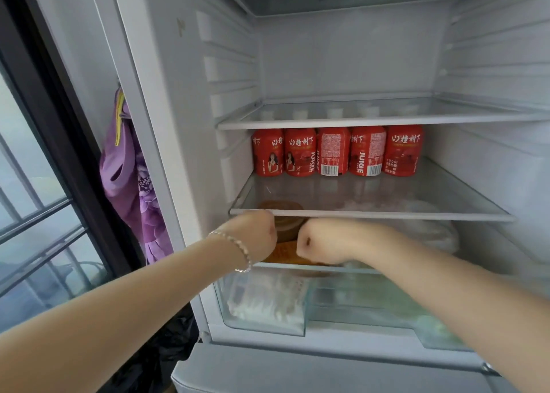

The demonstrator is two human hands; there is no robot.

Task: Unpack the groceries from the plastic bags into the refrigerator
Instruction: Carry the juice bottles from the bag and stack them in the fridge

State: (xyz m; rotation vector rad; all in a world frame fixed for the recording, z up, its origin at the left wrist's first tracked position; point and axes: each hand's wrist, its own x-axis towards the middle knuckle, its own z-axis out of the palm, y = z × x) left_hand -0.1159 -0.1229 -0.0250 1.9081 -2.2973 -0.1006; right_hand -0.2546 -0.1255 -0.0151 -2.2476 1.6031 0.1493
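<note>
Amber and translucent, the lidded container (290,229) stands at the front left corner of the lowest glass shelf (372,270) in the refrigerator (342,65), its top showing through the middle shelf (372,214) above. It sits on or just over a flat orange packet (284,255); which of the two cannot be told. The left hand (253,238) clasps its left flank and the right hand (321,244) its right flank. Both are curled round it, with the fingers hidden beyond the knuckles, so the hold is two-handed and close.

The step looks like seating the container on that shelf. Done well, it would stay level, since the lid has little room under the middle shelf. It would also go far enough back to clear the front edge. If the packet underneath is soft or uneven, the container should be tested for rocking before either hand lets go.

To the right on the same shelf lies a white bagged bundle (431,232), near but apart from the right hand, and the container should not crowd it. Five red juice bottles (336,151) line the back edge of the middle shelf. Below, the clear crisper drawer (297,327) holds a pale packet (268,300). A beaded bracelet (238,246) circles the left wrist, and a purple floral bag (131,184) hangs on the refrigerator's outer left side.
</note>
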